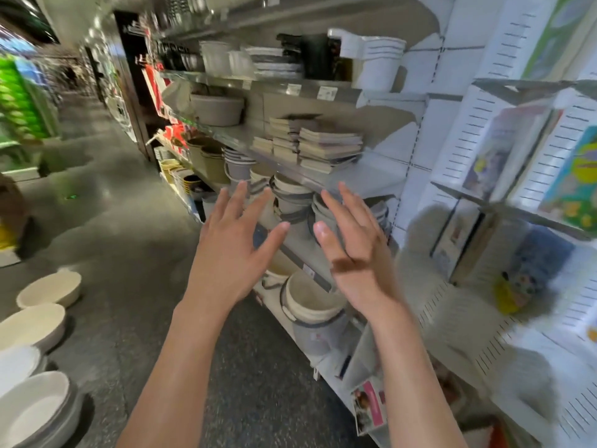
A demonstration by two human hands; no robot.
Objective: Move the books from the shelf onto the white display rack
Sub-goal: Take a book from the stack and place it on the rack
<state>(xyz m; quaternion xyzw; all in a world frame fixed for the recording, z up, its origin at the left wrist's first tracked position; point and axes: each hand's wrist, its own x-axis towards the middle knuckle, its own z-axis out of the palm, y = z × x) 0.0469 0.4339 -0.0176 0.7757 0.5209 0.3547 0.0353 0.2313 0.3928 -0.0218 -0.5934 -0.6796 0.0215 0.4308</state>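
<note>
both hands are up with fingers spread, holding nothing: left hand (pixel 231 250), right hand (pixel 352 257). the books (pixel 318 147) sit in blurry stacks on the shelf (pixel 365 179) just beyond them, titles unreadable. white display rack (pixel 529 202) on the right is smeared and cut off, a few covers showing.

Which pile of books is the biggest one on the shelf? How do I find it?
Find the grey shelf above the stacked buckets, ahead of both open hands. Book piles sit in a row there. The biggest pile is at the right end, nearest the white display rack, and is wider than its neighbours.
</note>
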